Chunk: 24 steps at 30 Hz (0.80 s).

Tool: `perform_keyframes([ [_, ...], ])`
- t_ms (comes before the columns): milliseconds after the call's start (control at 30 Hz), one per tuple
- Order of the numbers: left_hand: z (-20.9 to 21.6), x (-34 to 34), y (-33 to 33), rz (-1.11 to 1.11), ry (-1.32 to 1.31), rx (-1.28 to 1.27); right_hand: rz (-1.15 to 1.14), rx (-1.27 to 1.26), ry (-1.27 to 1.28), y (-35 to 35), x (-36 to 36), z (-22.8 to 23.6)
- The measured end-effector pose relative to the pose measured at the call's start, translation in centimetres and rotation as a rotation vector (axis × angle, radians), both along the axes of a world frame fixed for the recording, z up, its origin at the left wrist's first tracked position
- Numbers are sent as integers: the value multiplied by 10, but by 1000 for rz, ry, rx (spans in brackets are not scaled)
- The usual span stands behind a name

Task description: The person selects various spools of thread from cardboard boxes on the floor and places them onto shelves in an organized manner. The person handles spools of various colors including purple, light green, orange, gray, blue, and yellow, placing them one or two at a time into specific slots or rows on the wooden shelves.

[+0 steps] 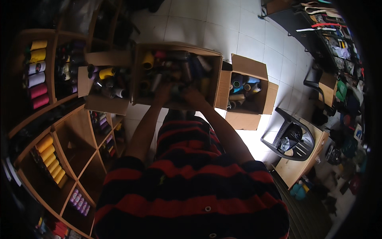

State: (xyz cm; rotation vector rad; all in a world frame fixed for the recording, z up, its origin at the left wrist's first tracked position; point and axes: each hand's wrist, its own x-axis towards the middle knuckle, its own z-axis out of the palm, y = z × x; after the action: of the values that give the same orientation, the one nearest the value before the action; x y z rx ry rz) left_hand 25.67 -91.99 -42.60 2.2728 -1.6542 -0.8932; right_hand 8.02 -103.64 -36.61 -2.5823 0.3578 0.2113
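Both my hands reach down into a large open cardboard box point(218, 75) full of thread spools. My left hand point(162, 95) is low among the spools, close to a pale spool point(156, 82). A little to its right, my right hand point(192, 97) is at the near side of the box, beside other dark spools. Shadow and blur hide the fingers of both hands, so what they grip, if anything, does not show. A yellow spool point(148, 60) lies at the box's far left, and a long dark spool point(181, 55) lies along the far wall.
On the left, wooden shelves point(75, 181) hold yellow, white, pink and purple spools. Open cartons of spools flank the box, a left carton point(106, 104) and a right carton point(248, 121). A black plastic chair point(274, 139) stands at the right, near cluttered racks point(346, 63).
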Motion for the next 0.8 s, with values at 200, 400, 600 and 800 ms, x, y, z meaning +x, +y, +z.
perform_keyframes([
  [200, 35, 27, -3, 78, 319, 50, 202, -198, 146, -1, 22, 2],
  [400, 16, 51, -1, 75, 173, -107, 288, -178, -17, -5, 15, -11],
  [600, 27, 31, -29, 453, 5, 100, 134, -93, 220, -11, 21, 10],
  [800, 28, 33, -41, 427, 9, 254, -196, 65, 222, -24, 11, 20],
])
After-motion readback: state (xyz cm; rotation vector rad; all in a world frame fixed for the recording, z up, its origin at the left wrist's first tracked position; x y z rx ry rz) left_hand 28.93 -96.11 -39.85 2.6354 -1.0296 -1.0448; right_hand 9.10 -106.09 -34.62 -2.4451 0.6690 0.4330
